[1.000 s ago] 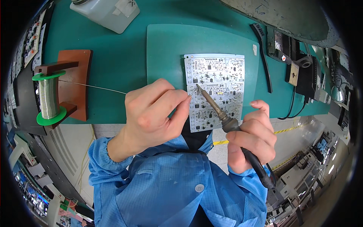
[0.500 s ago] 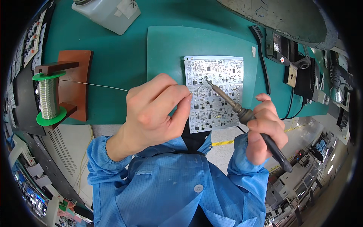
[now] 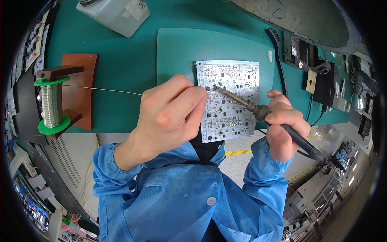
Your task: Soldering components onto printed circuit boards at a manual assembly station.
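My left hand point(image 3: 171, 117) pinches thin solder wire point(image 3: 117, 91), which runs back to a green-flanged spool point(image 3: 52, 104) at the left. The wire's free end pokes out past my fingertips over the left part of a white circuit board point(image 3: 229, 115). In my right hand point(image 3: 286, 125) is a soldering iron point(image 3: 242, 101), held like a pen by its black handle. Its tip points left and rests at, or just above, small parts in the board's upper left area, close to the wire's end. Whether tip and wire touch is too small to tell.
The board lies on a green mat point(image 3: 177, 52). A reddish-brown stand point(image 3: 86, 101) bears the spool. A translucent bottle point(image 3: 117, 18) stands at the back left. To the right lie a black brush point(image 3: 278, 56) and black equipment point(image 3: 324, 84) with cables. A grey curved object point(image 3: 298, 20) hangs over the back right.
The iron's tip has shifted slightly left and down on the board, with my right hand moving a little right. My left hand has moved slightly right and up with the wire.
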Tool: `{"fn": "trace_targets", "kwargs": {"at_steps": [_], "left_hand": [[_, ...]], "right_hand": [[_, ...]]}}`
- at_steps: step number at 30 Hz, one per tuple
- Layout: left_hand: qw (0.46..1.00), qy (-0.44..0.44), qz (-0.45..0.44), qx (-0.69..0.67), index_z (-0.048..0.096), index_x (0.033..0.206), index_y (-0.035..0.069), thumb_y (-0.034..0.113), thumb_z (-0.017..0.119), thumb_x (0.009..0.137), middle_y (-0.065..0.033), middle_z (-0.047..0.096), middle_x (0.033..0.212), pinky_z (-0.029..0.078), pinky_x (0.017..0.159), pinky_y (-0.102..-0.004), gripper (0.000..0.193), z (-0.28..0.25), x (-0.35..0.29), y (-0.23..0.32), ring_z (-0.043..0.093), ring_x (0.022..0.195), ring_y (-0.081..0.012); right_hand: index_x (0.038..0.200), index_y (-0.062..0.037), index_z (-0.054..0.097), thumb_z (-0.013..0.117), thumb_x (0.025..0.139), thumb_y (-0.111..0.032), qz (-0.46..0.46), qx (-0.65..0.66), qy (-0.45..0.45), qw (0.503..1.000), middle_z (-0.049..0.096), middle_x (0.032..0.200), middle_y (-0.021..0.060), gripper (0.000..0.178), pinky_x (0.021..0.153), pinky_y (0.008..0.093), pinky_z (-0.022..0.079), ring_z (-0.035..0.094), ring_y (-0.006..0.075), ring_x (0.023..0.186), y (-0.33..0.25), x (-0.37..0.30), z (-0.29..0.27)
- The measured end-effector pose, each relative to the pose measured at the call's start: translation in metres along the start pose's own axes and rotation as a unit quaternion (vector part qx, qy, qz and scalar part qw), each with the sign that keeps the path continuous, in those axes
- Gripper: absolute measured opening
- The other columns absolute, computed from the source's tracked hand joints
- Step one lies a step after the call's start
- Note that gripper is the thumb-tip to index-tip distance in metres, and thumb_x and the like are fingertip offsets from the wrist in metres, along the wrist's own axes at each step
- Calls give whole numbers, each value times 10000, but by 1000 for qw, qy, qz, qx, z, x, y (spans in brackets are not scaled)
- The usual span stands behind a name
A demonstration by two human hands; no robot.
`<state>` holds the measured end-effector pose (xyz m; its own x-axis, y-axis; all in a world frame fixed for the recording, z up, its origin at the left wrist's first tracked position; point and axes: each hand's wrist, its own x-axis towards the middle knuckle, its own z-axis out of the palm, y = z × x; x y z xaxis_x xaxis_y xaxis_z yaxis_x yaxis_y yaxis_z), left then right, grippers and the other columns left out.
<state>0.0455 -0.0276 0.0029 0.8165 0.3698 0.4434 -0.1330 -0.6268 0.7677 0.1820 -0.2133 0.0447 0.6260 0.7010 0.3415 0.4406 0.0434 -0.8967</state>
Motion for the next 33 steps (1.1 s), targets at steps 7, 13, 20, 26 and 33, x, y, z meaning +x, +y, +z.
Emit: {"fn": "trace_targets", "kwargs": {"at_steps": [7,13,20,26,33], "left_hand": [[1000,0,-4,-4,653,793,-12,-105,689,659,-79,572,699,405,457,-255,167,0,0,0,549,552,-165],[1000,7,-8,-8,649,793,-13,-113,673,654,-83,569,711,409,466,-253,173,0,1,1,553,563,-171],[999,31,-10,-16,643,784,-7,-100,671,653,-85,571,740,395,467,-247,163,-6,2,4,544,565,-164],[999,11,-40,8,638,770,-1,-90,670,654,-84,570,732,391,465,-251,149,-10,2,6,540,562,-157],[1000,21,-5,10,639,764,1,-94,671,651,-81,569,718,398,461,-254,151,-4,4,-1,548,562,-166]], "right_hand": [[754,-21,648,675,698,-189,-1,17,-1,1000,541,582,46,179,758,434,439,483,193,585,0,2,-1],[755,-28,645,676,696,-191,-9,8,-10,1000,528,576,42,176,768,431,435,463,188,574,-1,4,0],[751,-31,643,683,705,-177,-19,5,-20,1000,504,565,33,158,771,429,434,443,183,568,-3,5,1],[747,-28,633,681,715,-174,-24,-6,8,1000,503,565,35,158,777,439,434,439,183,568,-6,5,3],[754,-22,626,666,699,-139,-23,3,25,999,527,576,48,135,769,437,439,451,187,568,-4,2,3]]}}
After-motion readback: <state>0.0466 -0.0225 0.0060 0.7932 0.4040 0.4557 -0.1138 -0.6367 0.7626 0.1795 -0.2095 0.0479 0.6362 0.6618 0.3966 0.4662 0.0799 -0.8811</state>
